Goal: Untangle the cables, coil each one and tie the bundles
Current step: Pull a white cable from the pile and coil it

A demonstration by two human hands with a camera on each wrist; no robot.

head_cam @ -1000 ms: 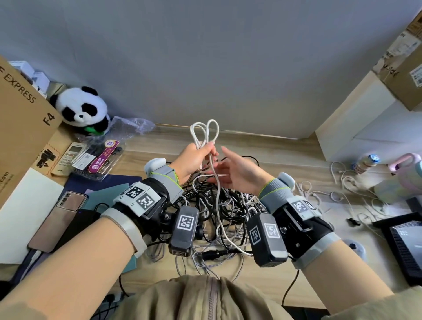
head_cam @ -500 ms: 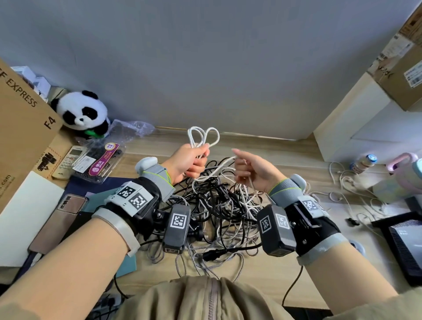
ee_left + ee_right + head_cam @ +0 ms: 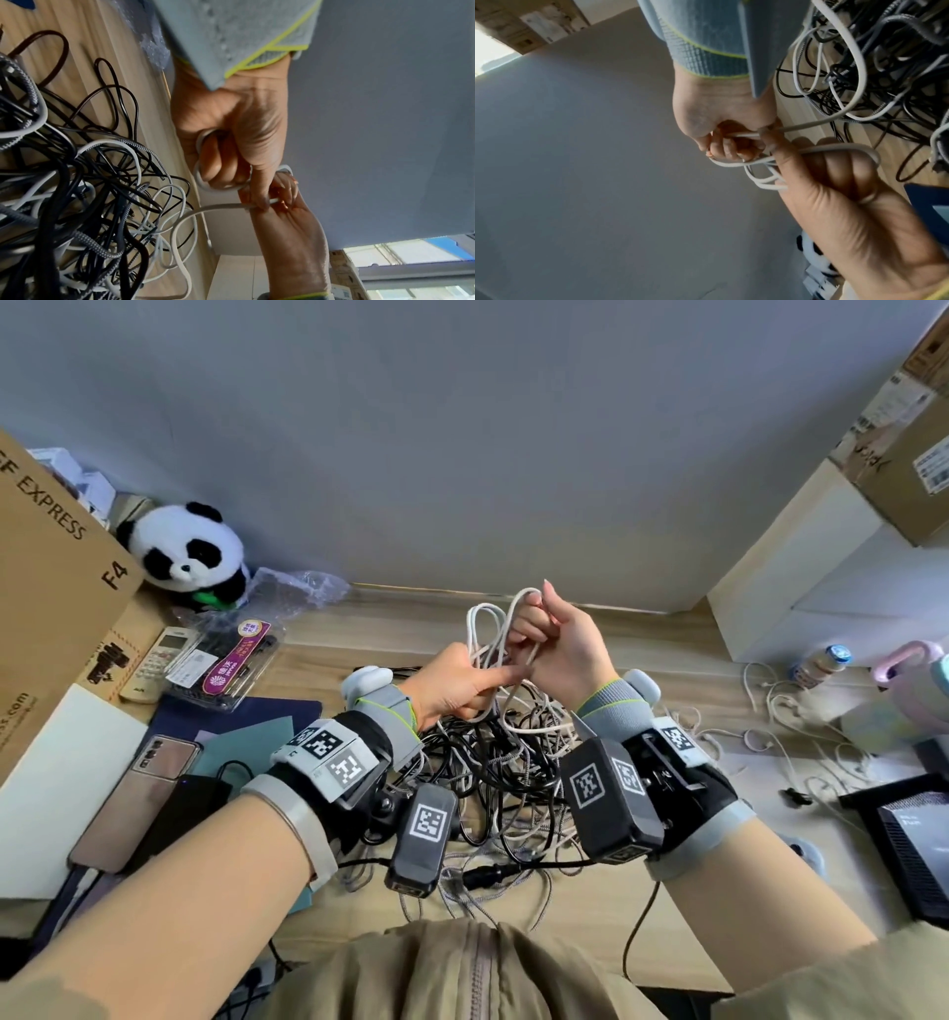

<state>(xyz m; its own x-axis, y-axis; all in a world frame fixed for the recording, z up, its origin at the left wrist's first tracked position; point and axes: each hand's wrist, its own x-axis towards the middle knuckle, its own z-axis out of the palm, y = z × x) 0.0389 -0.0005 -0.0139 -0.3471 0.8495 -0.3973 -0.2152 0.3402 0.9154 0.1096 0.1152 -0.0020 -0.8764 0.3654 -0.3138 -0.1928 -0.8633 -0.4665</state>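
Head view: left hand point(image 3: 452, 683) was fisted round the white cable point(image 3: 485, 629) coil above the tangled pile point(image 3: 503, 773), right hand point(image 3: 560, 649) pinching a fresh loop. Left wrist view: the tail ran back into the pile. Right wrist view: loops bunched unevenly, so I'd keep turns equal and pull slack gently.

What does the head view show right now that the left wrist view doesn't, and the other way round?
Only the head view shows the panda toy, the phone and the white cable's loops standing above the left hand. Only the left wrist view shows the left hand's fingers curled round the loops from the palm side. Both show the right hand pinching that cable and the tangled pile on the desk.
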